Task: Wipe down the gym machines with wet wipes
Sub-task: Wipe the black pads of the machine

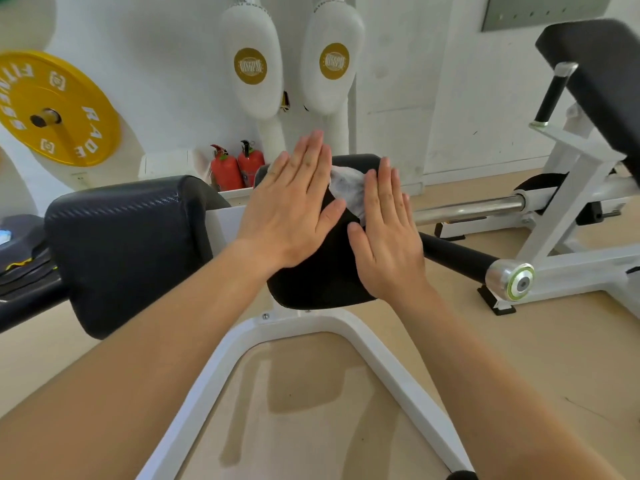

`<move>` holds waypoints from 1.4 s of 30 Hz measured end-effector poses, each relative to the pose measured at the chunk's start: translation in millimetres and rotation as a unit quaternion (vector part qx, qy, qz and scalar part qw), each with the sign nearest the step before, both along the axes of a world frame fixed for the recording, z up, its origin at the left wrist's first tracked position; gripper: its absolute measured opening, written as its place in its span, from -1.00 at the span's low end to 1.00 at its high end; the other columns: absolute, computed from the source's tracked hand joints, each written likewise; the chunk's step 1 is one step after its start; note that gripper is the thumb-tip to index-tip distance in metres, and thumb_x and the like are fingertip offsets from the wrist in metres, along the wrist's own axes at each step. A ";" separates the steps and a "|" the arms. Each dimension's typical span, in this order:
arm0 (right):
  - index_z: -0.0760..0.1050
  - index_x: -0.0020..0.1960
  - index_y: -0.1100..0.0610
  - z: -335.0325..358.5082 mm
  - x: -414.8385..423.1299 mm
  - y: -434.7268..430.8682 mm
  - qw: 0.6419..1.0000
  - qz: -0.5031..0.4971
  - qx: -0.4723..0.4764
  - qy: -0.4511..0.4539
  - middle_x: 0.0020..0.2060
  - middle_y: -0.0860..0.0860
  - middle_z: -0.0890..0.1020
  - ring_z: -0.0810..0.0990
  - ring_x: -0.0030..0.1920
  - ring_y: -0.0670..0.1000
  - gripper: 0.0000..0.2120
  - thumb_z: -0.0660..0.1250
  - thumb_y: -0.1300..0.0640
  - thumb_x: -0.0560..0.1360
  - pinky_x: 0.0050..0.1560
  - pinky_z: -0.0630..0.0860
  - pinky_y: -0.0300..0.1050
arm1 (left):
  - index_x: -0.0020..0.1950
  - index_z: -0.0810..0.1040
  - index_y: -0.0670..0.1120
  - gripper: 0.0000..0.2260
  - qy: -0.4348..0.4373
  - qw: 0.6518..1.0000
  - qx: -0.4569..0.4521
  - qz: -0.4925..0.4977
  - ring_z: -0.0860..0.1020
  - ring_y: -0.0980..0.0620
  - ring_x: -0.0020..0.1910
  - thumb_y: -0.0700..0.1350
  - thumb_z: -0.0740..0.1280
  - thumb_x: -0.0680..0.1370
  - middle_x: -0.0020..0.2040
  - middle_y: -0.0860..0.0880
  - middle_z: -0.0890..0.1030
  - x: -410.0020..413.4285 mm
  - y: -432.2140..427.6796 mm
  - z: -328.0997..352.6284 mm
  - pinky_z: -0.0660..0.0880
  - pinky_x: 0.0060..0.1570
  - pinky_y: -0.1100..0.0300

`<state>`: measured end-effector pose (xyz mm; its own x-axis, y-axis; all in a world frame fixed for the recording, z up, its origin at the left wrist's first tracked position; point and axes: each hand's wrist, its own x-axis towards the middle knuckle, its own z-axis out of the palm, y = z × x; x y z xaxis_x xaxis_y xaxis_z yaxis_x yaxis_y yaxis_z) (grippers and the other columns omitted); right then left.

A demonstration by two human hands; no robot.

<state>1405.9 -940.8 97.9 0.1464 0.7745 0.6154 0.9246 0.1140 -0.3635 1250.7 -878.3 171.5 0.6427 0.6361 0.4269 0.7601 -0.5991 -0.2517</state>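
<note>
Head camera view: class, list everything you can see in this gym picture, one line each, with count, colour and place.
Padded vinyl machine cushion: one, black, centre, under both hands.
Crumpled wet wipe: one, white, on that cushion between the hands.
Second padded cushion: one, black, left.
Steel machine frame: one, white, below the cushions.
Round weight plate: one, yellow, far left.
Fire extinguishers: two, red, behind the cushions.
Oval boxing pads: two, white with gold badges, top centre.
Foam-covered bar: one, black with chrome cap, right.
Left hand: one, flat on the cushion, fingers straight.
Right hand: one, flat, fingers touching the wipe.
</note>
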 end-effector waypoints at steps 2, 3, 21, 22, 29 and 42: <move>-0.17 0.63 0.19 -18.0 -3.0 -13.0 1.000 -0.005 -0.013 -0.023 0.62 0.10 -0.19 -0.23 0.61 0.05 -0.35 -0.09 -0.06 0.65 0.61 -0.12 0.08 | 0.63 -0.13 -0.18 -0.34 0.006 0.999 0.011 -0.029 -0.19 -0.05 0.62 0.21 -0.17 0.67 0.64 -0.15 -0.17 -11.4 -15.9 -21.1 -0.16 0.58 0.00; -0.18 0.63 0.21 -31.7 -6.7 -23.5 0.999 -0.006 -0.026 -0.037 0.62 0.12 -0.20 -0.23 0.61 0.07 -0.34 -0.09 -0.07 0.66 0.61 -0.10 0.10 | 0.63 -0.12 -0.20 -0.34 0.013 0.999 0.016 -0.041 -0.18 -0.08 0.62 0.20 -0.12 0.67 0.63 -0.18 -0.16 -20.1 -26.9 -37.4 -0.11 0.59 -0.04; -0.22 0.63 0.16 -46.3 -15.5 -48.2 0.980 -0.010 -0.106 -0.169 0.62 0.08 -0.23 -0.26 0.61 0.05 -0.30 0.00 -0.13 0.67 0.59 -0.21 0.05 | 0.62 0.08 -0.19 -0.50 -0.050 0.995 0.037 -0.074 -0.02 -0.09 0.62 -0.08 0.09 0.70 0.63 -0.17 0.04 -51.5 -39.9 -77.3 0.11 0.57 -0.05; -0.21 0.63 0.15 -52.7 -17.5 -52.8 0.979 -0.009 -0.104 -0.178 0.62 0.06 -0.23 -0.25 0.61 0.04 -0.30 0.01 -0.13 0.67 0.58 -0.24 0.01 | 0.61 0.15 -0.18 -0.51 -0.060 0.993 0.046 -0.090 0.05 -0.08 0.61 -0.15 0.16 0.69 0.62 -0.16 0.11 -60.1 -43.1 -86.8 0.19 0.54 -0.05; 0.22 0.58 0.17 -30.3 -38.9 -33.6 0.984 0.048 0.020 -0.170 0.59 0.07 0.19 0.06 0.61 0.05 -0.52 0.16 0.13 0.67 0.56 0.16 0.09 | 0.19 0.66 -0.17 -0.76 -0.200 0.968 0.049 -0.146 0.60 -0.07 0.20 -0.22 0.44 0.52 0.20 -0.11 0.65 -67.0 -43.7 -68.0 0.64 0.02 0.10; 0.61 0.24 0.04 14.0 -132.8 -41.6 0.936 0.229 0.020 0.268 0.05 -0.11 0.66 0.64 0.06 -0.08 -0.76 0.32 0.20 0.61 0.02 0.59 -0.24 | -0.05 0.63 0.04 -0.92 -0.581 0.793 -0.182 -0.003 0.62 0.19 -0.09 -0.13 0.47 0.52 -0.16 0.24 0.62 -104.8 -87.3 -49.6 0.54 -0.12 0.40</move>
<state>1273.1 -982.4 111.8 0.1016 0.8091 0.5788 0.4619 0.4769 -0.7478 1145.9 -965.6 121.9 -0.0463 0.8514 0.5225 0.3485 -0.4764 0.8072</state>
